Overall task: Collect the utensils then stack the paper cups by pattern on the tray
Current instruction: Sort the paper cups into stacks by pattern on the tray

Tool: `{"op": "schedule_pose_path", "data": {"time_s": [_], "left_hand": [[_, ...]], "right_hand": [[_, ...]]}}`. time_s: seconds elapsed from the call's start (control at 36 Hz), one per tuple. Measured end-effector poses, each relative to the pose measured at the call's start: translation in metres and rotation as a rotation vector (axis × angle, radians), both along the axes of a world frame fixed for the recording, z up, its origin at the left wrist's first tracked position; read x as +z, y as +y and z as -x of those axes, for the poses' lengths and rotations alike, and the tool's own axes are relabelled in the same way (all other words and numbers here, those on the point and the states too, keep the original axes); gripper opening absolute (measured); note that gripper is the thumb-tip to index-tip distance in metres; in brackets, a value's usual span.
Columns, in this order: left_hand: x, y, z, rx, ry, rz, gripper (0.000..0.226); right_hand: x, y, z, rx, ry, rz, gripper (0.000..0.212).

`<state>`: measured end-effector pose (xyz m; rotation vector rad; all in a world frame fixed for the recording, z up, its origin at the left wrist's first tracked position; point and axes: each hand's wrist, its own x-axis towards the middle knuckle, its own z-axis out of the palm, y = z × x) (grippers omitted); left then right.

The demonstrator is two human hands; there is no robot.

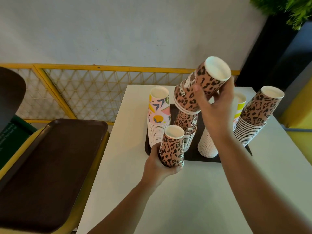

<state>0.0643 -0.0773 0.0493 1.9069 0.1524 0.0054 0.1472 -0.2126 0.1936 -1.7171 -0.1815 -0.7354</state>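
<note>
A dark tray (193, 157) on the white table (185, 191) bears several upturned stacks of paper cups. A floral stack (158, 119) stands at the tray's left, a leopard stack (186, 130) in the middle, a second floral stack (208, 146) behind my right arm, and a leopard stack (255, 119) at the right. My right hand (217, 105) grips a few nested leopard cups (199, 88), tilted in the air above the middle leopard stack. My left hand (159, 164) holds a short leopard stack (172, 146) by its lower end, upturned, at the tray's front left corner.
An empty brown tray (50, 166) lies on a yellow surface left of the table. A yellow lattice railing (76, 92) and a pale wall run behind. A dark planter with green leaves (283, 10) stands at the back right. Yellow seating (297, 108) borders the table's right side.
</note>
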Motion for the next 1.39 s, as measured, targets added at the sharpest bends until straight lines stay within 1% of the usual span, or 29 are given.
{"op": "schedule_pose_path", "data": {"time_s": [0.11,0.28,0.39,0.47,0.53,0.58,0.67,0.75,0.81,0.89,0.94,1.0,1.11,1.19,1.28,1.39], "left_hand": [[0.0,0.001,-0.001,0.004,-0.005,-0.004,0.085],[-0.001,0.003,-0.002,0.036,-0.022,-0.012,0.085],[0.0,0.002,-0.002,0.038,-0.014,0.006,0.083],[0.0,0.001,-0.003,0.04,-0.01,0.019,0.085],[-0.002,0.0,-0.004,0.048,-0.017,0.031,0.086],[-0.002,-0.001,-0.005,0.055,-0.027,0.036,0.086],[-0.003,-0.002,-0.007,0.072,-0.034,0.055,0.087],[0.0,-0.003,-0.006,0.087,-0.017,0.096,0.083],[0.003,-0.004,-0.006,0.089,-0.016,0.109,0.08],[0.005,-0.005,-0.006,0.069,-0.041,0.118,0.08],[0.006,-0.006,-0.006,0.054,-0.054,0.125,0.081],[0.007,-0.007,-0.006,0.043,-0.065,0.133,0.081],[0.007,-0.006,-0.004,0.005,-0.065,0.139,0.086],[0.005,-0.004,-0.002,0.002,-0.065,0.096,0.09],[0.005,-0.003,0.001,0.022,-0.08,0.058,0.086],[0.006,-0.003,0.003,0.023,-0.084,-0.02,0.08]], "right_hand": [[-0.005,-0.002,-0.017,-0.082,0.027,0.04,0.07],[-0.036,0.0,-0.027,-0.149,0.098,0.218,0.071],[-0.059,-0.001,-0.021,-0.113,0.166,0.287,0.07],[-0.068,-0.002,-0.016,-0.071,0.208,0.301,0.076],[-0.067,-0.003,-0.009,-0.098,0.172,0.288,0.08],[-0.065,-0.001,0.001,-0.103,0.09,0.281,0.076],[-0.07,0.002,0.02,-0.012,0.037,0.276,0.063],[-0.081,0.006,0.038,0.056,0.048,0.285,0.06],[-0.088,0.009,0.047,0.093,0.104,0.288,0.065],[-0.095,0.011,0.053,0.186,0.246,0.291,0.076],[-0.097,0.012,0.053,0.24,0.342,0.308,0.076],[-0.098,0.012,0.052,0.252,0.376,0.322,0.073],[-0.093,0.012,0.049,0.21,0.349,0.302,0.064],[-0.088,0.011,0.044,0.189,0.321,0.289,0.062],[-0.078,0.008,0.039,0.162,0.284,0.269,0.062],[-0.046,0.003,0.029,0.114,0.166,0.156,0.067]]}}
